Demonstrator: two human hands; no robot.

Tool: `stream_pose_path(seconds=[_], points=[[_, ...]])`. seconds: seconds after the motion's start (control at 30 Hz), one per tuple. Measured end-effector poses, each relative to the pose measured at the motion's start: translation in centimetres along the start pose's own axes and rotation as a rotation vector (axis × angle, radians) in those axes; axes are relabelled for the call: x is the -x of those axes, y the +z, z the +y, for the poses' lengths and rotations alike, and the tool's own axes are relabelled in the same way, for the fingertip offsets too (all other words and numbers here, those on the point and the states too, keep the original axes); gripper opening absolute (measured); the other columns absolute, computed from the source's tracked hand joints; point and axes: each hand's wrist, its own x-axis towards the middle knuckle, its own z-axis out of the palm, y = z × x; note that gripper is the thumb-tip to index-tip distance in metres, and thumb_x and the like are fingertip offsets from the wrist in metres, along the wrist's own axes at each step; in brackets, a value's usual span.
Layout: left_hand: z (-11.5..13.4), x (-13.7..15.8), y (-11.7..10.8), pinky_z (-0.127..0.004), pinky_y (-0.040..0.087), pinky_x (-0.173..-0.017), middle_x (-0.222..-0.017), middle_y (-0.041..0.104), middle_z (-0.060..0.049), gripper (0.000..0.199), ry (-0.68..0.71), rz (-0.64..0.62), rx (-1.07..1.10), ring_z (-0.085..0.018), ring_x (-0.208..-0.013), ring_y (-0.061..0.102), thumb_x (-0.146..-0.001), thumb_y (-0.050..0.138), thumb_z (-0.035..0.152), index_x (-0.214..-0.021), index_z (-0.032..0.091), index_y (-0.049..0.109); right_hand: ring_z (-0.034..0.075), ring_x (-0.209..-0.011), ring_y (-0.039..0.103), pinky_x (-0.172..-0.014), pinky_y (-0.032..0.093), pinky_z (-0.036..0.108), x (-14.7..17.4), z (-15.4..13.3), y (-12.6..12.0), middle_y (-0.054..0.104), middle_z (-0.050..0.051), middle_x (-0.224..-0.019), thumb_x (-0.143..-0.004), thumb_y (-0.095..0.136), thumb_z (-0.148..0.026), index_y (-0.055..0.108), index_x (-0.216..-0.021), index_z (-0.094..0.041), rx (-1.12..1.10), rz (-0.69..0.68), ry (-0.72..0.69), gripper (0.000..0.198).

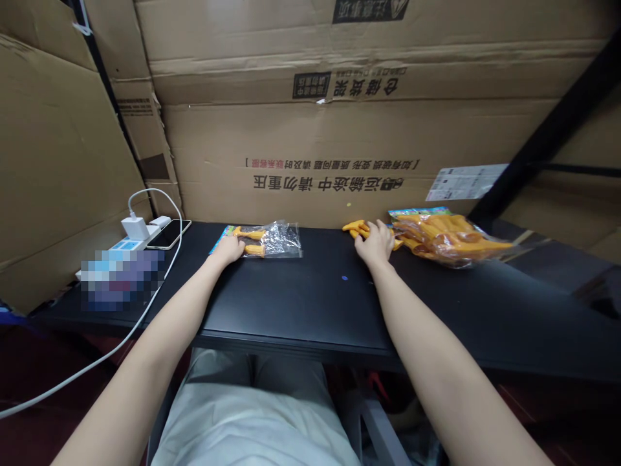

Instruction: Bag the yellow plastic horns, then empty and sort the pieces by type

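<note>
My left hand (229, 248) is closed over the left end of a clear plastic bag (284, 241) lying on the black table. Through the film show orange plastic pieces (253, 250) and a coloured header card at the bag's left end. My right hand (377, 244) has its fingers curled down onto a small pile of loose orange plastic pieces (356, 227), close to the cardboard at the back. The fingers partly hide these pieces, and their exact kind cannot be made out.
Beside my right hand lies a heap of bagged orange pieces (449, 236). A power strip with a white charger (135, 228), a phone (169, 234) and a white cable (171, 272) are at the left. Cardboard walls (291, 129) enclose the black table (301, 298); a dark post slants at the right.
</note>
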Motion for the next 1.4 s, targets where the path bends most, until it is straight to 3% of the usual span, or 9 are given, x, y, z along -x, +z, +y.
stream_pose_path(seconds=[0.17, 0.47, 0.67, 0.8, 0.97, 1.1, 1.27, 1.4], points=[[0.3, 0.1, -0.3, -0.03, 0.045, -0.093, -0.113, 0.065, -0.017, 0.04, -0.026, 0.009, -0.023, -0.027, -0.108, 0.06, -0.087, 0.033, 0.026, -0.103, 0.009, 0.065, 0.033, -0.137, 0.022, -0.106, 0.021, 0.056, 0.0, 1.1, 0.7, 0.028, 0.017, -0.149, -0.082, 0.051, -0.026, 0.042, -0.135, -0.016, 0.065, -0.194, 0.246, 0.055], [0.3, 0.8, -1.0, -0.034, 0.045, -0.094, -0.121, 0.061, -0.018, 0.045, -0.089, -0.022, 0.018, -0.028, -0.113, 0.058, -0.089, 0.029, 0.029, -0.112, 0.009, 0.062, 0.036, -0.124, 0.037, -0.099, 0.024, 0.058, -0.1, 0.3, 0.6, 0.047, 0.024, -0.129, -0.083, 0.048, -0.025, 0.053, -0.125, -0.015, 0.134, -0.157, 0.211, 0.044], [0.3, 1.3, -1.3, -0.039, 0.044, -0.095, -0.127, 0.058, -0.018, 0.046, -0.116, -0.02, 0.0, -0.03, -0.114, 0.056, -0.089, 0.028, 0.032, -0.117, 0.011, 0.058, 0.036, -0.12, 0.043, -0.097, 0.027, 0.059, 0.6, -2.5, -0.3, 0.053, 0.023, -0.124, -0.088, 0.043, -0.034, 0.058, -0.118, -0.011, 0.289, -0.251, 0.094, 0.041], [0.3, 1.3, -1.2, -0.04, 0.041, -0.098, -0.132, 0.055, -0.014, 0.047, -0.118, -0.037, -0.044, -0.028, -0.116, 0.055, -0.09, 0.025, 0.033, -0.118, 0.014, 0.059, 0.034, -0.114, 0.051, -0.095, 0.03, 0.057, 1.2, -4.8, -1.0, 0.061, 0.019, -0.117, -0.09, 0.035, -0.028, 0.062, -0.111, -0.013, 0.311, -0.351, 0.002, 0.038], [0.4, 1.3, -1.4, -0.039, 0.04, -0.099, -0.135, 0.052, -0.013, 0.048, -0.124, -0.048, -0.05, -0.027, -0.119, 0.053, -0.09, 0.025, 0.033, -0.12, 0.015, 0.058, 0.027, -0.11, 0.056, -0.091, 0.039, 0.039, 2.0, -6.9, -0.6, 0.064, 0.014, -0.116, -0.087, 0.037, -0.018, 0.059, -0.116, -0.014, 0.16, -0.5, -0.124, 0.038], [0.5, 1.5, -1.5, -0.04, 0.04, -0.1, -0.136, 0.051, -0.013, 0.049, -0.139, -0.035, -0.025, -0.028, -0.122, 0.051, -0.09, 0.026, 0.033, -0.126, 0.016, 0.054, 0.018, -0.103, 0.06, -0.086, 0.042, 0.025, 2.8, -7.9, 0.2, 0.066, 0.01, -0.111, -0.084, 0.039, -0.013, 0.06, -0.115, -0.014, -0.026, -0.576, -0.314, 0.037], [0.4, 1.4, -1.4, -0.041, 0.039, -0.101, -0.135, 0.052, -0.014, 0.05, -0.154, -0.025, -0.005, -0.027, -0.123, 0.051, -0.089, 0.028, 0.033, -0.13, 0.016, 0.05, 0.024, -0.116, 0.05, -0.095, 0.039, 0.034, 3.5, -8.1, 0.7, 0.058, 0.013, -0.122, -0.082, 0.042, -0.014, 0.062, -0.115, -0.014, 0.056, -0.448, -0.478, 0.039], [0.4, 1.5, -1.5, -0.043, 0.039, -0.101, -0.134, 0.054, -0.013, 0.049, -0.168, -0.032, 0.003, -0.028, -0.122, 0.051, -0.088, 0.029, 0.034, -0.129, 0.018, 0.051, 0.027, -0.119, 0.048, -0.094, 0.039, 0.04, 3.5, -7.4, 1.0, 0.056, 0.013, -0.128, -0.08, 0.043, -0.01, 0.055, -0.125, -0.016, 0.126, -0.539, -0.515, 0.047]])
